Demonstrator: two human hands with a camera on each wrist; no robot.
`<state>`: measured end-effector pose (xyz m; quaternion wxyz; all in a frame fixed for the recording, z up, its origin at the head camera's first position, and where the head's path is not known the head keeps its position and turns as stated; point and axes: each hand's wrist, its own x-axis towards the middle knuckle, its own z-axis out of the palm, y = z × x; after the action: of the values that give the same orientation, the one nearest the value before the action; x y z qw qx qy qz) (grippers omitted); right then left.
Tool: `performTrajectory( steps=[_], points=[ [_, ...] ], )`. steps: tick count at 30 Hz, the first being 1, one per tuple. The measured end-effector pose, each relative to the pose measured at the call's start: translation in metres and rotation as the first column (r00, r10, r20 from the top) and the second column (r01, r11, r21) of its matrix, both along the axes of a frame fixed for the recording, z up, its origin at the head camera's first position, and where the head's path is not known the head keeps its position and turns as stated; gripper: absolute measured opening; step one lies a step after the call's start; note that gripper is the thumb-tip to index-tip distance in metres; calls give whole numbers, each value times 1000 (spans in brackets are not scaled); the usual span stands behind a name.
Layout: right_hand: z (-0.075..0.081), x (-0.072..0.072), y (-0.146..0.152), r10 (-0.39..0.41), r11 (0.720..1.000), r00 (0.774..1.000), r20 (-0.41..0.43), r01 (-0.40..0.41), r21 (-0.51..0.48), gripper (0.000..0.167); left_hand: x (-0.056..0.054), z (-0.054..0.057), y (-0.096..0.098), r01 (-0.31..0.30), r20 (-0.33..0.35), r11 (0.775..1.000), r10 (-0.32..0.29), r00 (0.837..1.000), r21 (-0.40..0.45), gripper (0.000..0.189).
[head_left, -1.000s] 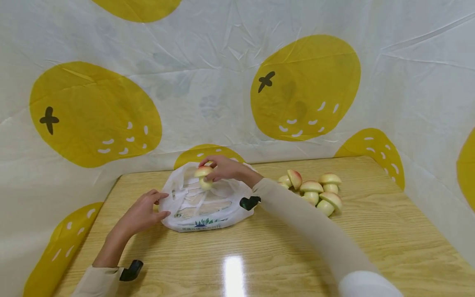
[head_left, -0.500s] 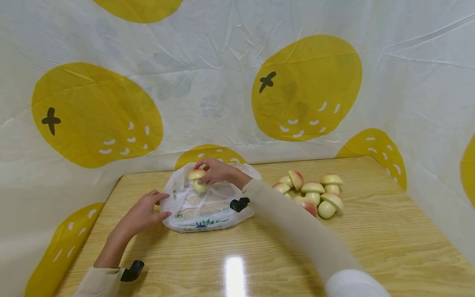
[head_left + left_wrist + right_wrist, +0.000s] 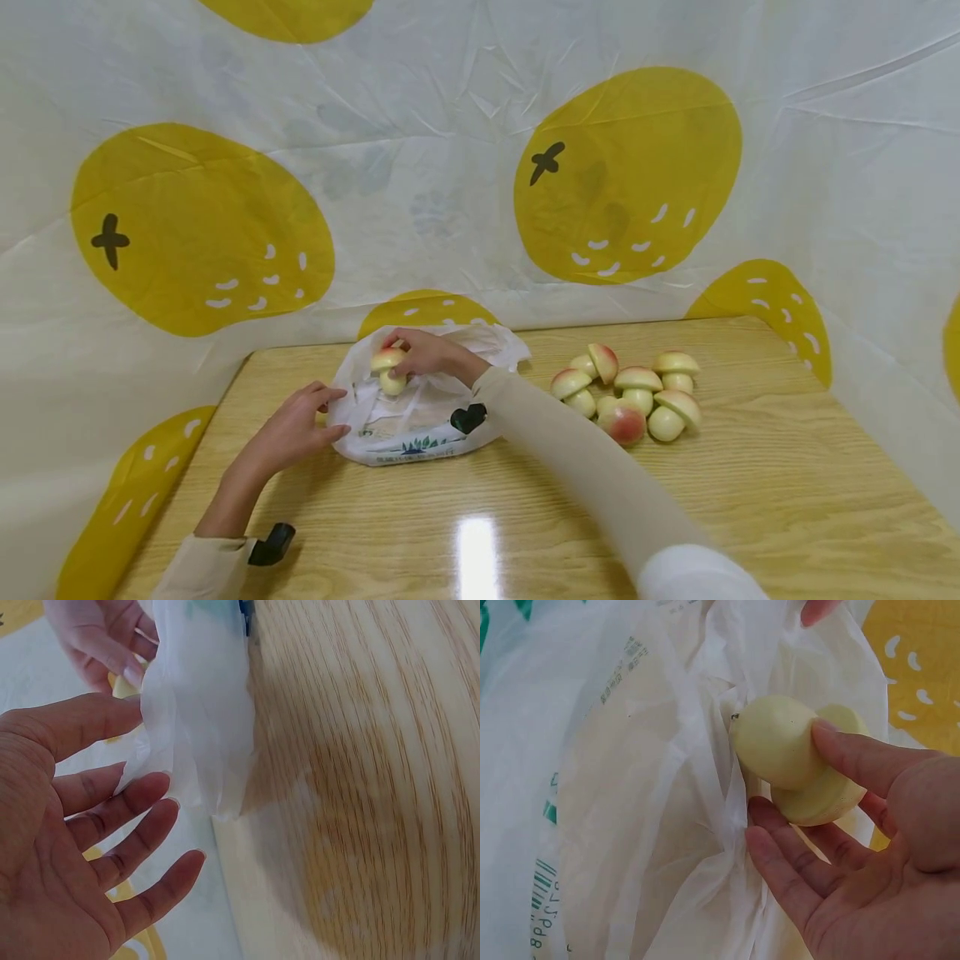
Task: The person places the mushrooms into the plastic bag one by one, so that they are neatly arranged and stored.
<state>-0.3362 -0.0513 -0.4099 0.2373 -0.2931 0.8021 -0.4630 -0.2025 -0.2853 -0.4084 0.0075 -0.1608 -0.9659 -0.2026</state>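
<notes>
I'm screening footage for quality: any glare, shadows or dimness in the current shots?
Head view: a bright white glare patch on the wooden table, near the bottom edge; left wrist view: a soft-edged shadow on the table beside the white bag; right wrist view: dim, muted light, with soft shading on the held mushroom.

Screened-off indoor spot, rm type unclear: wood-grain tbl w/ yellow-print sheet behind & alongside

The bag bears blurred green characters and a barcode with half-legible digits.
</notes>
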Motion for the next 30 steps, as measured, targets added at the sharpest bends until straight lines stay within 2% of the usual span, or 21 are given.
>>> performTrajectory(
  steps=[3,9,11,22,27,30],
  points=[
    [-1,0,1,3,999,1000,-7,-2,36,44,0,1,0,0,-3,1000,0,1000,-1,51],
    [0,0,9,-33,996,995,99,24,87,45,1,0,-1,5,-20,1000,-5,1000,6,52],
    [0,0,10,-34,996,994,108,24,89,45,1,0,-1,3,-15,1000,-3,1000,2,52],
    [-10,0,2,58,993,998,-28,-55,104,46,1,-1,-1,20,-15,1000,-20,1000,16,51],
    [-12,2,1,35,996,999,-36,-32,81,50,3,0,0,13,-3,1000,-13,1000,14,51],
    [-11,4,1,22,995,998,-53,-16,100,53,4,0,0,10,1,1000,-10,1000,15,51]
  ],
)
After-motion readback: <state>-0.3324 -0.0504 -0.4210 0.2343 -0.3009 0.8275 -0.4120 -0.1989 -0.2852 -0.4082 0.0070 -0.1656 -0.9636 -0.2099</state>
